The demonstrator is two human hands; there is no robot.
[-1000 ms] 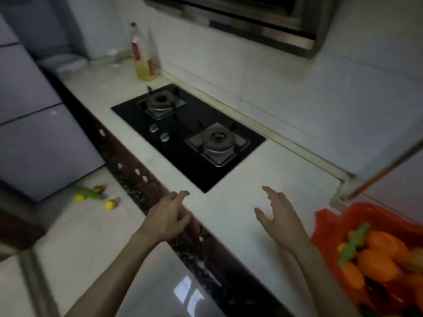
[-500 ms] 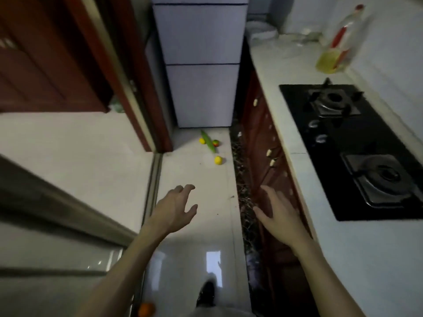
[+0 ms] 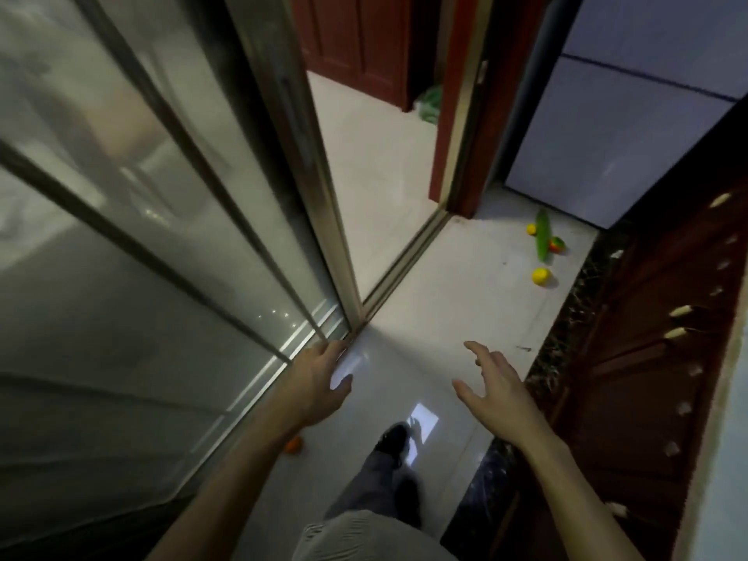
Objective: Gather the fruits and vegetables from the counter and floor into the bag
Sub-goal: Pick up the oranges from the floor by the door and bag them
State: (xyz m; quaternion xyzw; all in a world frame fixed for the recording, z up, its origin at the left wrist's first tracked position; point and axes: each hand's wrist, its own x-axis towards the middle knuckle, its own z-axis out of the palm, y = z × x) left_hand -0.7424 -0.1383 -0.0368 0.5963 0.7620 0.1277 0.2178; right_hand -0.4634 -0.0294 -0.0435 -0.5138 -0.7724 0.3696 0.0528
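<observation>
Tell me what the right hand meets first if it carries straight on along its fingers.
Likely bare floor, then the sliding door track: the right hand points forward and left. The yellow fruit lies right of that line. The hand's height is unclear.

Sliding glass door (image 3: 162, 236): fills 7 to 11 o'clock, frosted panes, blurred reflections. Metal frame (image 3: 319, 196) runs from 12 down to centre, meeting the floor track (image 3: 404, 265), which heads toward 1 o'clock.

Floor (image 3: 445, 317): pale glossy tile, centre; bright square reflection (image 3: 425, 417) near 6 o'clock.

Wooden door (image 3: 356, 42): red-brown, at 12, beyond the track. Red door post (image 3: 449, 115) just right of it, upright.

Fridge (image 3: 627, 135): pale, at 2 o'clock, a dark seam across its front.

Cabinet (image 3: 647, 378): dark red-brown fronts, 3 to 5 o'clock, small pale handles (image 3: 680, 311) in rows. Dark speckled stone strip (image 3: 566, 330) along its foot, touching the floor. Pale table edge (image 3: 728, 439) at far right.
</observation>
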